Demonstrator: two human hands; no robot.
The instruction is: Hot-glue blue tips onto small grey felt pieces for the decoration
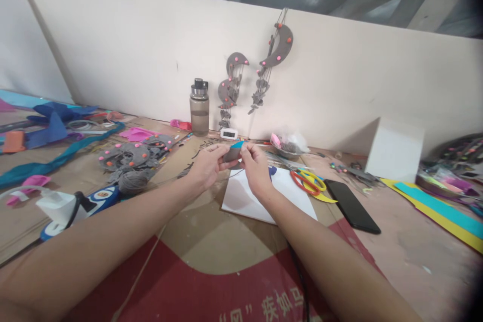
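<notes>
Both hands are meeting above the cardboard-covered table (196, 241), pinching one small felt piece (233, 153) between them. The left hand (207, 165) is gripping its grey left end with thumb and fingertips, while the right hand (255, 167) is pinching its right end; the fingers are hiding much of the piece, so its full outline is hard to make out. Its top edge is showing turquoise, the rest grey, and its long axis is running roughly left to right, tilting up slightly toward the right. It is hovering just above a white sheet (245, 200). Red print on the cardboard is cut off by the lower edge, showing only a few Chinese characters, among them "疾如". Red-and-yellow scissors (307, 181) and a black phone (352, 206) are lying right of the sheet. A water bottle (199, 106) is standing by the wall.
</notes>
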